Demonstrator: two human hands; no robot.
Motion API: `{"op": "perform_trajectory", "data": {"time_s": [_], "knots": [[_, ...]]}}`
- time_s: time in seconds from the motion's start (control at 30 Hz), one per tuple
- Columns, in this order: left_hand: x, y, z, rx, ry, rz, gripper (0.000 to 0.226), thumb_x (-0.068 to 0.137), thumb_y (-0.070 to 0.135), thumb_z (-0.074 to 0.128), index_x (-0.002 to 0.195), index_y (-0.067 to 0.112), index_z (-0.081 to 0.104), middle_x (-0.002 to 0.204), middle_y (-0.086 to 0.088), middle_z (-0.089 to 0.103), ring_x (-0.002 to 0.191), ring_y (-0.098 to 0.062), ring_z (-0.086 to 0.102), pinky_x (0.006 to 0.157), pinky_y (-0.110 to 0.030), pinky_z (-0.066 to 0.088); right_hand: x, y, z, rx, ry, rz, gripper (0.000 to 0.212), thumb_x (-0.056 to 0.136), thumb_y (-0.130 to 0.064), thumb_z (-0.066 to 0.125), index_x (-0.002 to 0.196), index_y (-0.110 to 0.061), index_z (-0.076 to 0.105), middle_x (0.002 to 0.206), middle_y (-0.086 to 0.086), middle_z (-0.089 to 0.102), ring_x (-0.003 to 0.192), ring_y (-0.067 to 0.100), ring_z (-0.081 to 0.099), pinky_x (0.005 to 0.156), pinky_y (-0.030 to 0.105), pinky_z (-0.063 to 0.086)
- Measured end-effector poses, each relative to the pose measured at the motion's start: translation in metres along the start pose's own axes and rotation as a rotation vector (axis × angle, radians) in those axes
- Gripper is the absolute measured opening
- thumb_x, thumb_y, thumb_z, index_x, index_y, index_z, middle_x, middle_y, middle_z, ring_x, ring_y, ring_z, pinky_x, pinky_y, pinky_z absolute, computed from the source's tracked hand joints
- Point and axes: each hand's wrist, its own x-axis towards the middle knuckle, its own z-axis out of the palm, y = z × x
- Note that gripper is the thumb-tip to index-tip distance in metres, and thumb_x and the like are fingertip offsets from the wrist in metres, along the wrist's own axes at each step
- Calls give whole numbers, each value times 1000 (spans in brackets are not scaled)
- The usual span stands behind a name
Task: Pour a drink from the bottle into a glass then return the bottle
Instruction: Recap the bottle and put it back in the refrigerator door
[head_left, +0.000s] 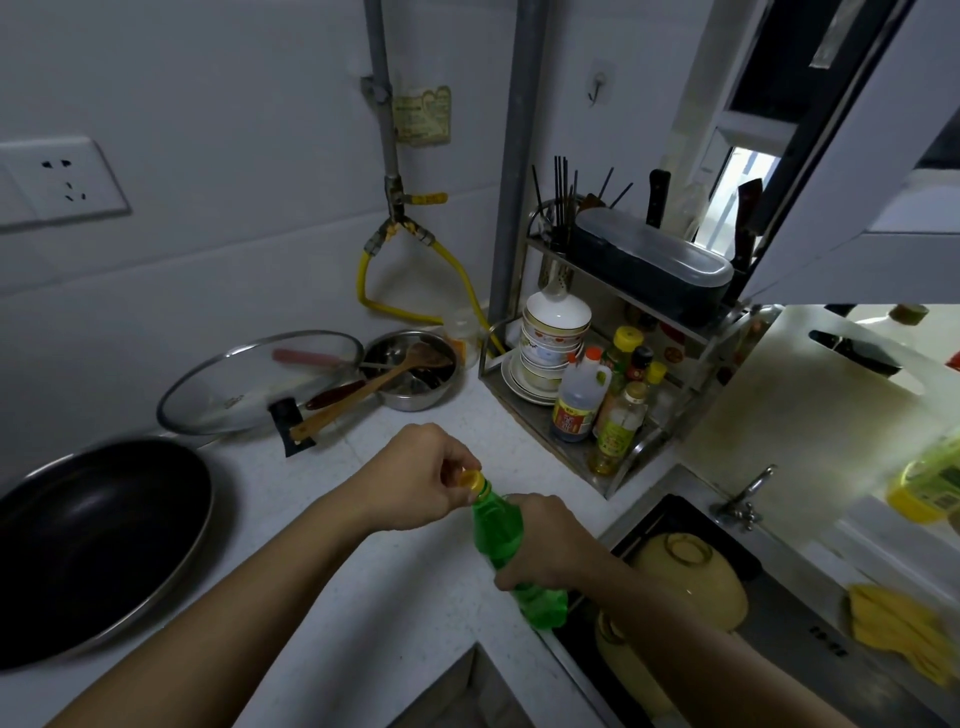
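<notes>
Bottle (501, 535) (one), two hands gripping

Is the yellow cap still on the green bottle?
Yes, it sits on the neck of the green bottle. The left hand pinches the yellow cap; the right hand holds the tilted body.

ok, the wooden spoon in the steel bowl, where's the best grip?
Probably the bare handle of the wooden spoon, taken from above on the near-left side. The head sits inside the steel bowl among other utensils, while the handle slopes out over the rim toward the counter, exposed, though its end lies by the black-headed tool.
</notes>
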Motion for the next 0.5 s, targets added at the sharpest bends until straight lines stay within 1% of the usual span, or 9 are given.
{"op": "perform_trajectory", "data": {"time_s": [0.07, 0.13, 0.2, 0.27, 0.3, 0.33, 0.37, 0.43, 0.5], "knots": [[0, 0, -2, 36, -35, -10, 20, 83, 23, 78, 102, 17, 78, 88, 3, 76, 75, -9, 68, 73, -30, 60, 0, -4, 1, -26, 1, 4, 68, 48, -35, 88, 108, -15, 65, 102, 1, 69, 89, 19, 65, 75, 35, 60], [0, -1, -2, 49, -54, -48, 17, 83, 26, 78, 96, 16, 79, 84, 3, 76, 73, -8, 68, 71, -30, 60, 0, -7, 2, -50, -2, 4, 68, 48, -35, 88, 108, -14, 64, 103, 2, 68, 90, 20, 65, 74, 33, 60], [1, -5, -1, 63, -62, -103, 19, 83, 33, 77, 86, 14, 80, 74, 0, 75, 65, -11, 68, 63, -30, 59, -2, -9, 3, -64, -10, 5, 59, 49, -33, 89, 98, -14, 63, 99, 2, 65, 87, 19, 63, 64, 27, 55], [1, -9, 0, 114, -80, -127, 27, 83, 39, 76, 76, 13, 78, 65, -3, 73, 58, -14, 65, 56, -32, 53, -4, -10, 5, -79, -16, 8, 46, 52, -31, 89, 81, -19, 56, 86, -3, 58, 79, 17, 58, 51, 20, 42], [0, -10, 1, 124, -91, -124, 26, 83, 39, 76, 77, 14, 78, 67, -2, 73, 59, -14, 65, 56, -31, 54, -5, -11, 6, -79, -23, 10, 45, 53, -30, 89, 74, -23, 50, 81, -5, 55, 76, 16, 57, 48, 18, 37], [-1, -11, 2, 117, -96, -106, 19, 83, 34, 77, 83, 15, 79, 74, 0, 75, 65, -11, 67, 63, -30, 57, -5, -11, 7, -75, -25, 14, 46, 54, -30, 89, 71, -24, 47, 79, -6, 54, 75, 15, 56, 48, 18, 36], [-2, -11, 3, 97, -94, -71, 14, 82, 25, 78, 93, 17, 80, 85, 2, 77, 74, -9, 69, 72, -29, 59, -5, -10, 8, -72, -20, 20, 46, 54, -30, 89, 73, -24, 48, 82, -4, 57, 76, 15, 57, 49, 18, 38], [-5, -10, 6, 51, -65, -2, 29, 81, 2, 75, 105, 18, 78, 102, 4, 76, 91, -7, 68, 85, -26, 59, -5, -11, 9, -47, -10, 24, 48, 53, -30, 89, 83, -21, 53, 91, -1, 61, 81, 16, 59, 57, 22, 44], [-7, -11, 9, -39, -13, 18, 41, 78, -12, 70, 100, 20, 79, 107, 3, 76, 98, -5, 68, 90, -25, 58, -5, -13, 8, -12, -15, 23, 52, 54, -30, 89, 91, -19, 54, 94, -1, 60, 85, 16, 58, 64, 25, 47]]}}
